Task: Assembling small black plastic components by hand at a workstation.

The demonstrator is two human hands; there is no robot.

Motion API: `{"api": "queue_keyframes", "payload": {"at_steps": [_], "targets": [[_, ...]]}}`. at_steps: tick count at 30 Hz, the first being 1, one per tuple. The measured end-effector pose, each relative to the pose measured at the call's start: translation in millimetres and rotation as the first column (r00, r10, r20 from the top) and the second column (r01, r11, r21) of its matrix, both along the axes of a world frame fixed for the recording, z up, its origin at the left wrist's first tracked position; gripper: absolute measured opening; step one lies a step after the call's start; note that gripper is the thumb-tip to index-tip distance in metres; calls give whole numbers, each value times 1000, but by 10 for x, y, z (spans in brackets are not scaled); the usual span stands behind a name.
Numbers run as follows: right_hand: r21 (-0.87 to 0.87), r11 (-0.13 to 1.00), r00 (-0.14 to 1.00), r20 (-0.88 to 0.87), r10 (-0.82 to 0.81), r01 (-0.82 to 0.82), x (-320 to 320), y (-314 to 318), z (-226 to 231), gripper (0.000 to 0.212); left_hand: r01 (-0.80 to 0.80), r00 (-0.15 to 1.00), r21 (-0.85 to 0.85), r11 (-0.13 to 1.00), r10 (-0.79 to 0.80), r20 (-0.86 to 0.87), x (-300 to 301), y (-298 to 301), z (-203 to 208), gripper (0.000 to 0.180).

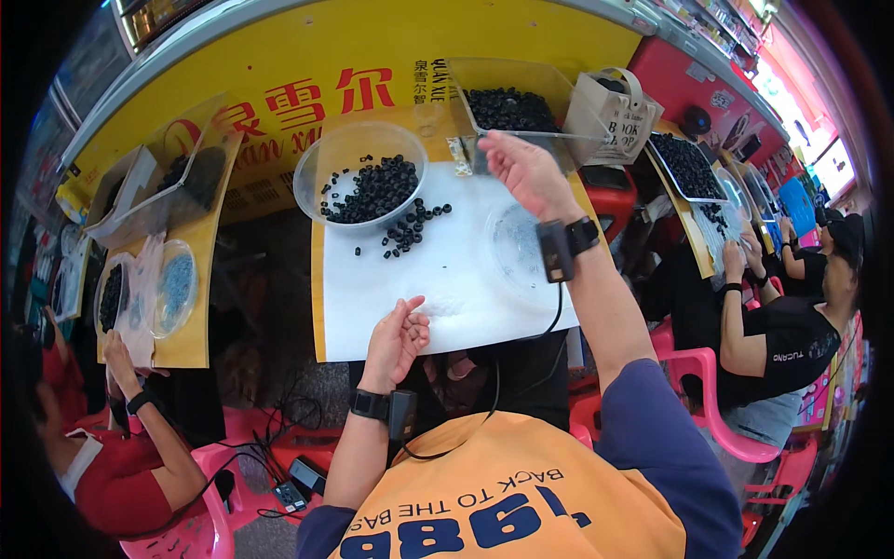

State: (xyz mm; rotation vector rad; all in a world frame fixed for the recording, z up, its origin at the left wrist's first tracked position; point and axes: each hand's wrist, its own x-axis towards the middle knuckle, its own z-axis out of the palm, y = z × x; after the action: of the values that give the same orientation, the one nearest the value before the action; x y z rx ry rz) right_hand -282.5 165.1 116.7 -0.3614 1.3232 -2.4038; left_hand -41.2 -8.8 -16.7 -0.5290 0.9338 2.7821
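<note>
My left hand is just over the near edge of a white sheet, palm turned up. Its fingers are half curled and apart, with nothing visible in them. My right hand is raised at the front of a clear rectangular bin, fingers loosely stretched out; I see nothing in it. Small black ring-like pieces fill that bin. More of them lie in a clear round bowl to the left and spill onto the sheet. Partly behind my right wrist is a clear round tub with small clear pieces.
A beige tote bag stands right of the bin, above a red stool. People work at tables on both sides, with similar trays and bins. A dark cable hangs from my right wrist device.
</note>
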Motion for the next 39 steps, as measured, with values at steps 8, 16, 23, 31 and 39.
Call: {"api": "queue_keyframes", "payload": {"at_steps": [8,16,23,31,39], "targets": [[715,385,587,-699,408,584,-62,-372,-1319,26,21,1000,-52,998,-20,21,9,52,38,40],[742,284,612,-665,429,607,491,-428,-1174,18,-16,1000,-87,996,15,-11,70,-5,-41,31],[654,744,913,-375,164,135,1651,-21,-750,21,-72,997,69,995,72,-8,-68,265,217,26],[516,704,647,-755,106,488,1672,465,-827,18,-84,996,9,996,84,43,-12,282,-7,24],[678,262,665,-731,151,687,1146,1375,-899,8,-119,992,-131,984,112,-59,-22,323,-42,26]]}}
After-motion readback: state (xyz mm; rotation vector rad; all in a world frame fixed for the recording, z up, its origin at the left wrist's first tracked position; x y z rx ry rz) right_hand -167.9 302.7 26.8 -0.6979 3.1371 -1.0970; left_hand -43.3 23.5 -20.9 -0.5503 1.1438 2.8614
